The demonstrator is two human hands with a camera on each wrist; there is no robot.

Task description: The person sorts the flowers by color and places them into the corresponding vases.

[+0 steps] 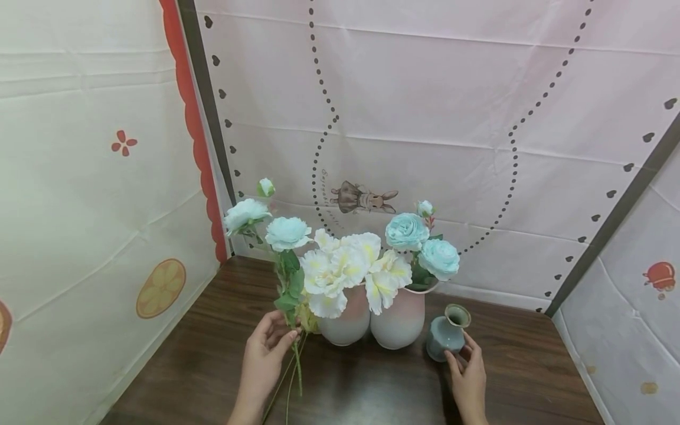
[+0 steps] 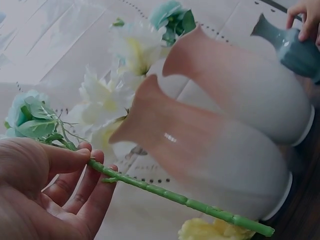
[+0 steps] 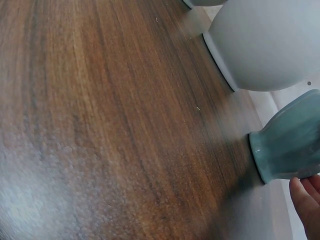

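Note:
My left hand (image 1: pixel 268 342) pinches the green stem (image 2: pixel 165 192) of an artificial flower spray between thumb and fingers. The spray carries pale blue blooms (image 1: pixel 288 234) and a bud, and stands upright left of the vases. Thin stems and a yellow flower (image 1: pixel 308 316) show beside that hand. At the right, my right hand (image 1: pixel 470 378) holds a small blue-grey vase (image 1: pixel 445 337) by its lower side, thumb in front. The small vase has a narrow neck and flared rim, leans slightly, and its base is right at the tabletop.
Two larger pink-and-white vases (image 1: pixel 398 321) stand side by side in the middle of the dark wood table (image 1: pixel 510 389). White-yellow flowers (image 1: pixel 340 265) spread over their rims, and blue flowers (image 1: pixel 438 258) rise from the right one. Printed cloth walls (image 1: pixel 425 88) enclose the table.

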